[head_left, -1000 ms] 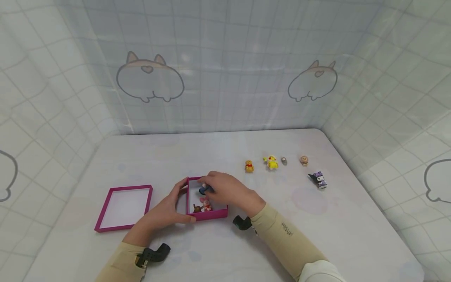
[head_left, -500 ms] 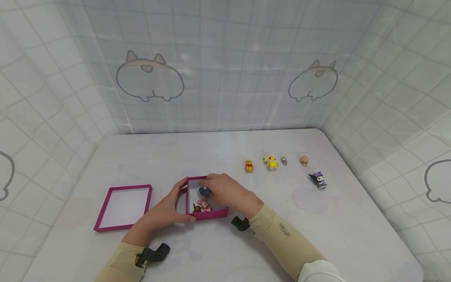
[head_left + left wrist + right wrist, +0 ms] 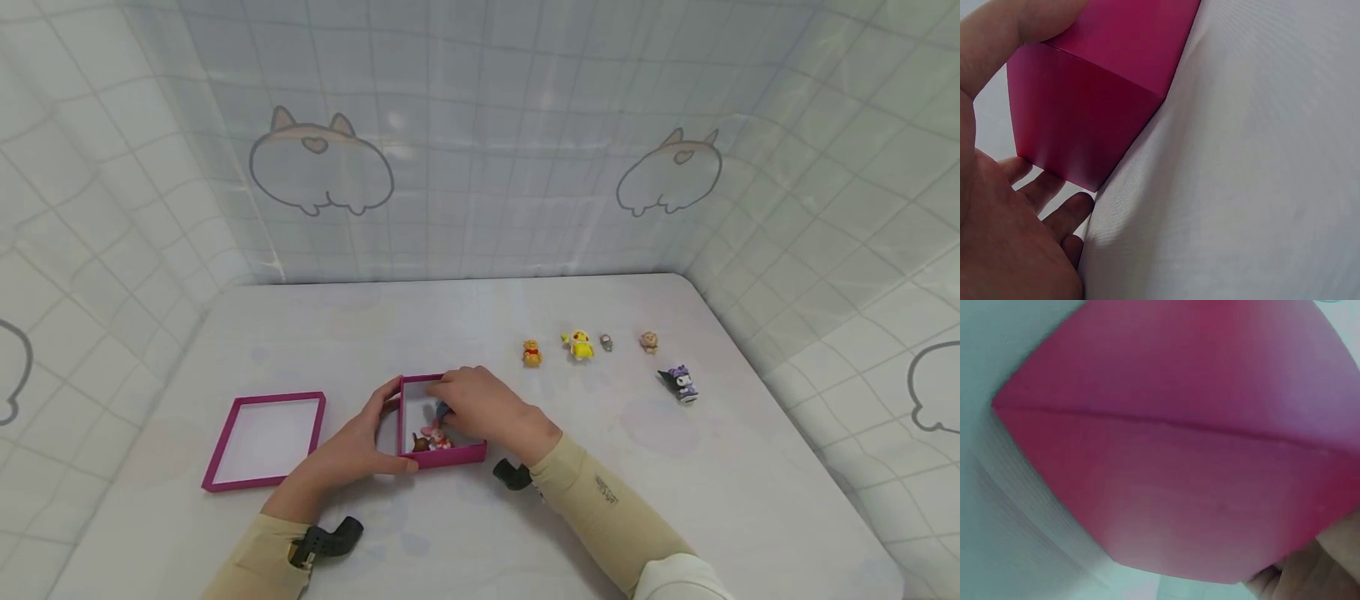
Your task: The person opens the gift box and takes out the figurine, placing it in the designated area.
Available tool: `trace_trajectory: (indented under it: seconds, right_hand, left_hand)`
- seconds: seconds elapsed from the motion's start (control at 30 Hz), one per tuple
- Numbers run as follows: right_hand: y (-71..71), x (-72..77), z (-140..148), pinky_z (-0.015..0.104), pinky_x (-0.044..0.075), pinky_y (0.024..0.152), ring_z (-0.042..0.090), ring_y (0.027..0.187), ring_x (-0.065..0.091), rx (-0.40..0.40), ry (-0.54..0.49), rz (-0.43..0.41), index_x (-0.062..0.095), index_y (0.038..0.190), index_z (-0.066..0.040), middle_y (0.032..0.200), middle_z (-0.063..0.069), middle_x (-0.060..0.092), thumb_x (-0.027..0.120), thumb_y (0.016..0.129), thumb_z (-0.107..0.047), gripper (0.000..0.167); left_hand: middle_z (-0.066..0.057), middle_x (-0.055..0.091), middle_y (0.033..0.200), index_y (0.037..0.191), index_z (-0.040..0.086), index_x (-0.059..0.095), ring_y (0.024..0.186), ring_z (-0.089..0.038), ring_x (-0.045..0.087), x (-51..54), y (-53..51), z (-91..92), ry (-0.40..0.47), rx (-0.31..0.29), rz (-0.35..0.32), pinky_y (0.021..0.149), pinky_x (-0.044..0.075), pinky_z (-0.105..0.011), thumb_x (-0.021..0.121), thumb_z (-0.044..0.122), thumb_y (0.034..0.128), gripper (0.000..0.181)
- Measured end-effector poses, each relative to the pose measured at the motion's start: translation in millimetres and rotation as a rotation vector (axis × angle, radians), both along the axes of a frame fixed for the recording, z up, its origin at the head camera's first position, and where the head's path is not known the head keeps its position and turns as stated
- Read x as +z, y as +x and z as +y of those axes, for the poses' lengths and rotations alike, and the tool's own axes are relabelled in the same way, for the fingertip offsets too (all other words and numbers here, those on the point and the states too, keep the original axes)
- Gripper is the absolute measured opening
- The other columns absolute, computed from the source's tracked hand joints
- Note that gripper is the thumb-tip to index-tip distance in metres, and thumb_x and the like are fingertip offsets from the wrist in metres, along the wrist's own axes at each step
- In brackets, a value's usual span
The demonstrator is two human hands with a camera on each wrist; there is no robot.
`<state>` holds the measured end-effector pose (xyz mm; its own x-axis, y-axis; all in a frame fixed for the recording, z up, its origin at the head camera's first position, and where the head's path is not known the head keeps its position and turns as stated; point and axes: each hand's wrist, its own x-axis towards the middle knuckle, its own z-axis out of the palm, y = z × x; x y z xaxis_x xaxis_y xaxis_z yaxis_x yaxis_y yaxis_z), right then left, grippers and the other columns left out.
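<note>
A magenta box (image 3: 450, 457) with a white inside stands open on the table. My left hand (image 3: 352, 446) grips its left side, thumb at the front wall and fingers behind; in the left wrist view, that hand (image 3: 1016, 225) holds the box (image 3: 1079, 112) by a corner. My right hand (image 3: 483, 408) reaches over the right wall and pinches a small dark blue figure (image 3: 442, 410), mostly hidden by the fingers. Just in front lie a pink-eared figure (image 3: 437, 437) and a brown one (image 3: 421, 443). In the right wrist view, the box wall (image 3: 1197, 494) covers most of the right hand (image 3: 1316, 575).
A magenta-rimmed lid (image 3: 262, 483) lies inside up at the left. Along the right back are a yellow-orange bear (image 3: 532, 354), a yellow figure (image 3: 579, 345), a tiny grey figure (image 3: 606, 342), a tan figure (image 3: 648, 342) and a purple-black figure (image 3: 681, 383).
Inside the box, the blue figure has shifted slightly and is more covered by my right fingers. The pink-eared figure leans farther left than a second ago. My left hand has stayed on the box.
</note>
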<state>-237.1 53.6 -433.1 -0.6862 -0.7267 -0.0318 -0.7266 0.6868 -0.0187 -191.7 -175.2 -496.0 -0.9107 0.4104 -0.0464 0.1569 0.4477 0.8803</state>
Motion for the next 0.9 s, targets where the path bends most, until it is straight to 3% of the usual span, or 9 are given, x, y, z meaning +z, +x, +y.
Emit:
trace_trajectory:
  seconds: [0.23,0.43,0.77,0.9]
  right_hand:
    - [3.9,1.3,-1,0.032,0.049,0.082,0.018,0.092,0.058,-0.032,0.095,0.093,0.074,0.108,-0.017,0.103,-0.002,0.069,0.074,0.09,-0.03,0.023]
    - [3.2,-2.5,-3,0.031,0.048,0.077,0.016,0.086,0.057,-0.044,0.05,0.082,0.076,0.101,-0.019,0.094,-0.006,0.071,0.076,0.089,-0.03,0.016]
    - [6.2,-5.8,-8,0.036,0.051,0.083,0.017,0.093,0.059,0.013,0.084,0.116,0.075,0.113,-0.027,0.104,-0.005,0.07,0.069,0.094,-0.033,0.021]
    - [6.7,-7.0,-11,0.032,0.053,0.087,0.011,0.092,0.063,0.02,0.028,0.098,0.073,0.114,-0.022,0.1,-0.007,0.07,0.073,0.091,-0.033,0.026]
  left_hand:
    - [-0.005,0.018,0.162,0.157,0.031,0.008,0.145,-0.029,0.024,-0.8,-1.7,0.5,0.0,-0.01,0.013,0.11,0.029,-0.061,0.089,0.047,0.067,0.122]
    - [-0.002,0.018,0.162,0.157,0.034,0.009,0.145,-0.026,0.024,1.0,-0.5,0.7,0.012,-0.004,-0.012,0.11,0.029,-0.06,0.09,0.047,0.0641,0.124]
    - [-0.001,0.023,0.16,0.157,0.033,0.01,0.144,-0.024,0.026,1.4,0.0,-0.2,0.007,0.005,-0.002,0.11,0.031,-0.059,0.091,0.047,0.0634,0.124]
    - [0.0,0.021,0.161,0.156,0.034,0.01,0.145,-0.024,0.026,-0.1,-0.8,0.2,-0.002,0.003,0.001,0.11,0.031,-0.058,0.091,0.048,0.0634,0.124]
